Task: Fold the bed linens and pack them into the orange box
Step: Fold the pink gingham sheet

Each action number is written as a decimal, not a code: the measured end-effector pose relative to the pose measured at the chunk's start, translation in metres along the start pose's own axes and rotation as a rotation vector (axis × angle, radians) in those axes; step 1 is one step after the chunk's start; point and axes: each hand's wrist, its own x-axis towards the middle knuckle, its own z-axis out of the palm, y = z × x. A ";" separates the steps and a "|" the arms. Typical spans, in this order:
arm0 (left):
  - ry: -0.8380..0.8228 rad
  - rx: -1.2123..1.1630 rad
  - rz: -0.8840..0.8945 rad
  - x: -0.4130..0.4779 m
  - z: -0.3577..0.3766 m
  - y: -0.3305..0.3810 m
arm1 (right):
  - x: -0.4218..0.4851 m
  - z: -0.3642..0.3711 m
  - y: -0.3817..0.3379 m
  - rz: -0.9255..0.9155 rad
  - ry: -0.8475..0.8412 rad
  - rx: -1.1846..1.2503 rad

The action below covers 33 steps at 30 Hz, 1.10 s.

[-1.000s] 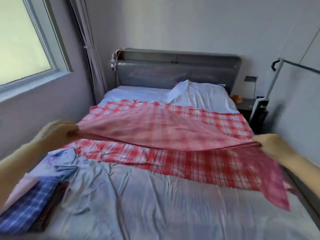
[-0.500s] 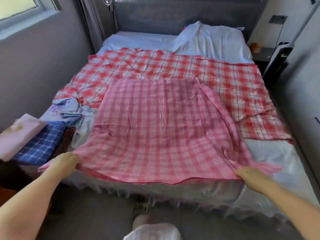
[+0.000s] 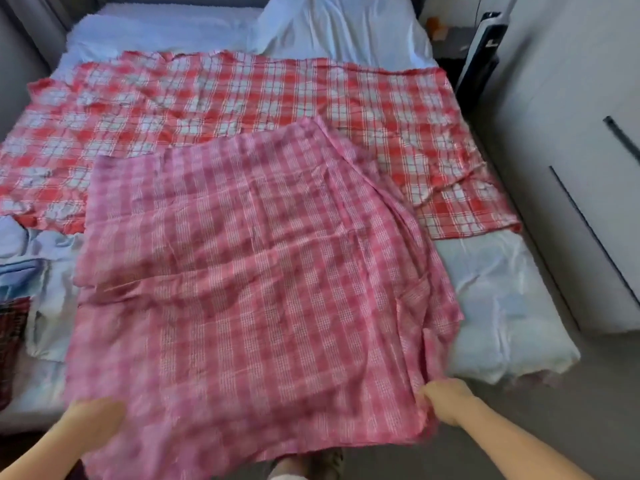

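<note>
Your left hand (image 3: 93,422) and right hand (image 3: 446,405) each pinch a near corner of the pink-checked layer (image 3: 249,289). Beyond the grip it overlaps the red-checked sheet (image 3: 242,98), spread flat. Judged: first fold only; further folds and packing remain; orange box not in view.

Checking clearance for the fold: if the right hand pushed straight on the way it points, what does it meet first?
The pink checked sheet it pinches: the right hand points forward-left, into that folded layer lying on the bed. Nothing else shows in that line, though depth is unclear.
</note>
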 end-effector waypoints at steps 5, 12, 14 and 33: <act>0.092 -0.113 0.161 0.069 -0.083 0.063 | 0.017 0.005 0.027 0.366 0.104 0.504; 0.258 -0.012 0.460 0.164 -0.172 0.242 | 0.070 0.028 0.072 0.693 0.291 1.111; 0.317 -0.011 0.531 0.184 -0.190 0.299 | 0.095 0.028 0.088 0.796 0.314 1.223; 0.556 0.611 0.903 0.333 -0.342 0.614 | 0.188 0.053 0.161 0.727 0.359 1.142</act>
